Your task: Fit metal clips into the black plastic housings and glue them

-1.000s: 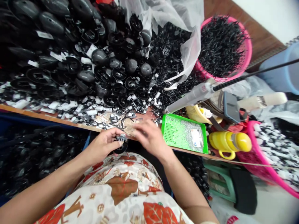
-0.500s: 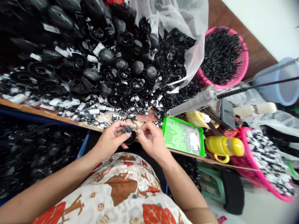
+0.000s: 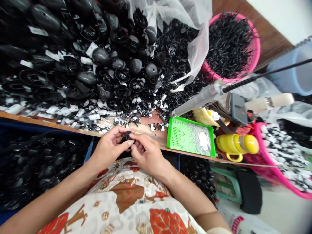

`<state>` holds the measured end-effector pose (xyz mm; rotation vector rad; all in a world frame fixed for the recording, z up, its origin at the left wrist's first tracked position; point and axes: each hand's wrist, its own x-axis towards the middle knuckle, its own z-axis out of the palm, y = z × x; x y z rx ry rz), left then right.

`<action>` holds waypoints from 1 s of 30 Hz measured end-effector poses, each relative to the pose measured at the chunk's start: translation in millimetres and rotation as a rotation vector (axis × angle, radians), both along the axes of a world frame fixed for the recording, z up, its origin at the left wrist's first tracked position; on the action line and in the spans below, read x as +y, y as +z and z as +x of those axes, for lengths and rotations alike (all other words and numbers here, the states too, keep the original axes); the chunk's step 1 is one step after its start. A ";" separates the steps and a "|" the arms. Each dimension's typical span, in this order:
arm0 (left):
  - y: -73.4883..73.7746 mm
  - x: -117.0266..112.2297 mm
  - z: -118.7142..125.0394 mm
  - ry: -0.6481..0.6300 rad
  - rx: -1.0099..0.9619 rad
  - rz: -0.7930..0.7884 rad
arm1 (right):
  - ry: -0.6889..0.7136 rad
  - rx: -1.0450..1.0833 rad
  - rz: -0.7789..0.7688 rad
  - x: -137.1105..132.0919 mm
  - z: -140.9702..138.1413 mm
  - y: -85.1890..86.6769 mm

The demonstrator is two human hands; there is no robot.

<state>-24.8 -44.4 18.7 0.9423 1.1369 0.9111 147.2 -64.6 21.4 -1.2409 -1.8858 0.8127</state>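
Observation:
My left hand (image 3: pixel 110 148) and my right hand (image 3: pixel 146 154) meet just below the front edge of the wooden table (image 3: pixel 48 122). Between their fingertips sits a small round black plastic part (image 3: pixel 127 136). Both hands pinch it, the left from the left side, the right from the right and below. Most of the part is hidden by my fingers. A heap of black plastic shells and round parts (image 3: pixel 97 61) covers the table behind my hands, with small white and black clips (image 3: pixel 73 112) scattered along the front.
A green tray (image 3: pixel 191 136) of small metal bits lies right of my hands. Beyond it are a grey tool (image 3: pixel 200 99), a yellow bottle (image 3: pixel 237 144), a pink basin (image 3: pixel 231 44) of black pieces and a pink basket (image 3: pixel 280 152). Bins of black parts (image 3: pixel 36 159) stand under the table.
My right hand has come in from the table edge to join the left hand on the black part. Both hands have drawn closer together and slightly toward my body.

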 end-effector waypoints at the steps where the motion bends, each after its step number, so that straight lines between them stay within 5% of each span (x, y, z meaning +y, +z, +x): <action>1: 0.1 -0.7 -0.7 0.007 0.005 -0.007 | -0.004 0.003 0.011 0.5 -1.4 1.0; 12: -3.6 -1.4 2.0 -0.013 0.017 -0.090 | -0.125 -0.026 0.130 5.8 -7.2 0.1; 18: -2.0 -2.0 -6.9 -0.007 -0.117 -0.039 | 0.039 0.034 -0.076 -2.9 -10.6 2.7; 21: -3.6 -2.5 -10.6 0.040 -0.033 -0.031 | 0.114 0.065 -0.228 13.0 -3.5 4.0; 26: -6.3 -6.3 -11.2 0.014 0.142 -0.028 | -0.014 -0.367 -0.182 63.1 -3.0 0.7; 30: -4.8 -10.0 -15.2 -0.061 0.170 -0.008 | 0.020 -0.822 -0.255 71.3 -6.3 3.0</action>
